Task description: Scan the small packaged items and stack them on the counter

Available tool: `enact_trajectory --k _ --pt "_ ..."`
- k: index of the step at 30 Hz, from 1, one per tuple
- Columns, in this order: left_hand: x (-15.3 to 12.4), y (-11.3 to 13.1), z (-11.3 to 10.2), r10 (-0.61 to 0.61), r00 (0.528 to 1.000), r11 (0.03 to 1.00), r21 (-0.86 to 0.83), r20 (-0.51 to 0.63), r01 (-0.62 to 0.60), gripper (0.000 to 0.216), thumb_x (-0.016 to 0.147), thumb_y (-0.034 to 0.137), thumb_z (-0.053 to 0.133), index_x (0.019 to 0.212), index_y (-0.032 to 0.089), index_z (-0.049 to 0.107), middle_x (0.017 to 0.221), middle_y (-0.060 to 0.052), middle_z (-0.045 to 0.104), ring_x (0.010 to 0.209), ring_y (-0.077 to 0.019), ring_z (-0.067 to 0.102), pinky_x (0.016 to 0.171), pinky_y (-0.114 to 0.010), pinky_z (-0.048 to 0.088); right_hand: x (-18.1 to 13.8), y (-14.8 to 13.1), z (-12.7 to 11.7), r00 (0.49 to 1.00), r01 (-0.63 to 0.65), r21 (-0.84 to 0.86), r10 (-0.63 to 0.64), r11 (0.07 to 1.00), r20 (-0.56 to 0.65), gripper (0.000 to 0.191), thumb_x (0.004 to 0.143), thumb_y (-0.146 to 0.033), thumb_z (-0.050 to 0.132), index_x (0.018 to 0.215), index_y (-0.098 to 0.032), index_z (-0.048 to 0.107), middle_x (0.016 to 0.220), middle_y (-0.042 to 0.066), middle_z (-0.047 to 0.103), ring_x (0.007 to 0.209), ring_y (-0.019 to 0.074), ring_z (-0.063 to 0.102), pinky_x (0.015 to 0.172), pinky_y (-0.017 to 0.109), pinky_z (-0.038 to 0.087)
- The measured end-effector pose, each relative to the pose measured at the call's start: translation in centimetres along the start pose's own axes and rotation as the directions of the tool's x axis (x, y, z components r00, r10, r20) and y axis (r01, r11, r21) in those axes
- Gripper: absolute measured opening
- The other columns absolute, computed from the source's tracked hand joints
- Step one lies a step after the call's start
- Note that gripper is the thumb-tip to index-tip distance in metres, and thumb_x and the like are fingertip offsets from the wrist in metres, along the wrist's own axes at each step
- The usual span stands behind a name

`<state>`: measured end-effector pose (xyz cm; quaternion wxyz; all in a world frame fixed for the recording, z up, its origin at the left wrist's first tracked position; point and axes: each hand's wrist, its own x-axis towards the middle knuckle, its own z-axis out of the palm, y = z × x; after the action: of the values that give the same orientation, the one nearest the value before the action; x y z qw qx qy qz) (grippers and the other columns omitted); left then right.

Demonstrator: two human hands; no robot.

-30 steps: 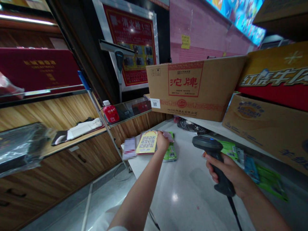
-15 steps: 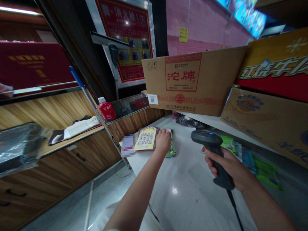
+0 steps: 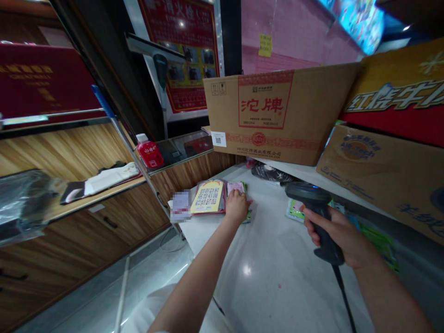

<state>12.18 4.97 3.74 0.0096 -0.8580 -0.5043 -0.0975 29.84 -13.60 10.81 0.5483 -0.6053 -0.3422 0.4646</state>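
My right hand (image 3: 338, 238) is wrapped round the grip of a black barcode scanner (image 3: 312, 203), held above the white counter (image 3: 263, 273) with its head pointing left. My left hand (image 3: 237, 206) reaches forward and rests, fingers down, on a stack of flat packets at the counter's far left corner. A pink packet (image 3: 235, 187) and a green one lie under its fingers. Just left of the hand lies a yellow QR-code card (image 3: 208, 196).
Large cardboard boxes (image 3: 277, 115) stand along the back and right of the counter. Green packets (image 3: 378, 240) lie under them on the right. A black bag (image 3: 270, 175) sits beneath the middle box. A red bottle (image 3: 148, 151) stands on the wooden shelf at left.
My left hand has lowered the QR-code card flat onto the counter and shifted right onto the packets beside it. The scanner has stayed in my right hand, drifting slightly right.
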Motion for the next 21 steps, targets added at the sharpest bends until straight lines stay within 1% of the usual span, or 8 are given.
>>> enact_trajectory --k 4,6,9,13,17,19,21 --pt "-0.5 1.2 0.0 0.079 0.993 0.995 -0.050 -0.090 -0.084 0.024 0.090 0.026 0.053 0.106 0.013 0.063 0.117 -0.016 0.058 0.116 -0.0288 0.049 0.096 -0.038 0.041 0.6 0.0 -2.7 0.997 -0.010 -0.155 -0.003 0.988 -0.082 0.038 0.072 -0.053 0.073 0.078 -0.020 0.055 0.054 -0.007 0.053 0.042 0.0071 0.048 0.038 0.019 0.041" --pt "-0.7 2.3 0.3 0.135 0.984 0.980 -0.129 -0.119 -0.150 0.022 0.089 0.022 0.052 0.105 0.014 0.064 0.113 -0.015 0.060 0.111 -0.0271 0.051 0.096 -0.038 0.042 0.8 0.1 -4.0 0.992 -0.027 -0.207 0.000 0.978 -0.130 0.037 0.070 -0.051 0.075 0.075 -0.021 0.053 0.053 -0.007 0.053 0.041 0.0074 0.047 0.037 0.019 0.040" --pt "-0.8 4.9 1.3 0.193 0.974 0.928 -0.300 -0.117 -0.220 0.023 0.086 0.018 0.055 0.105 0.014 0.066 0.106 -0.012 0.064 0.105 -0.0250 0.055 0.095 -0.037 0.043 0.9 0.1 -5.4 0.988 -0.038 -0.243 0.000 0.969 -0.155 0.037 0.070 -0.050 0.074 0.071 -0.021 0.051 0.051 -0.007 0.053 0.040 0.0075 0.047 0.036 0.019 0.040" --pt "-0.3 9.2 2.8 0.191 0.978 0.850 -0.485 -0.081 -0.207 0.025 0.082 0.016 0.058 0.105 0.016 0.068 0.103 -0.009 0.068 0.100 -0.0227 0.058 0.093 -0.035 0.045 0.9 0.0 -6.4 0.988 -0.050 -0.232 0.013 0.971 -0.157 0.038 0.071 -0.052 0.072 0.070 -0.021 0.050 0.051 -0.007 0.054 0.041 0.0078 0.047 0.037 0.020 0.041" --pt "0.8 13.6 3.6 0.185 0.981 0.809 -0.557 -0.060 -0.187 0.021 0.082 0.018 0.058 0.098 0.017 0.071 0.096 -0.008 0.069 0.093 -0.0209 0.060 0.090 -0.033 0.045 1.0 -0.1 -7.0 0.988 -0.028 -0.214 -0.006 0.976 -0.154 0.040 0.068 -0.053 0.075 0.073 -0.021 0.051 0.051 -0.007 0.054 0.041 0.0077 0.047 0.036 0.020 0.040" --pt "1.2 15.7 3.6 0.150 0.987 0.806 -0.570 -0.061 -0.158 0.022 0.083 0.024 0.058 0.099 0.016 0.070 0.095 -0.009 0.068 0.093 -0.0214 0.060 0.090 -0.032 0.045 1.1 -0.1 -7.2 0.989 -0.013 -0.204 -0.017 0.979 -0.148 0.040 0.068 -0.052 0.076 0.071 -0.020 0.051 0.050 -0.007 0.054 0.040 0.0073 0.047 0.036 0.019 0.040" --pt "1.5 17.5 3.5 0.079 0.995 0.817 -0.568 -0.061 -0.100 0.031 0.082 0.037 0.060 0.102 0.014 0.069 0.097 -0.012 0.066 0.095 -0.0239 0.059 0.088 -0.034 0.045 1.1 -0.2 -7.4 0.989 -0.011 -0.191 -0.017 0.982 -0.144 0.040 0.067 -0.051 0.076 0.068 -0.020 0.051 0.049 -0.007 0.053 0.040 0.0073 0.047 0.036 0.019 0.040"
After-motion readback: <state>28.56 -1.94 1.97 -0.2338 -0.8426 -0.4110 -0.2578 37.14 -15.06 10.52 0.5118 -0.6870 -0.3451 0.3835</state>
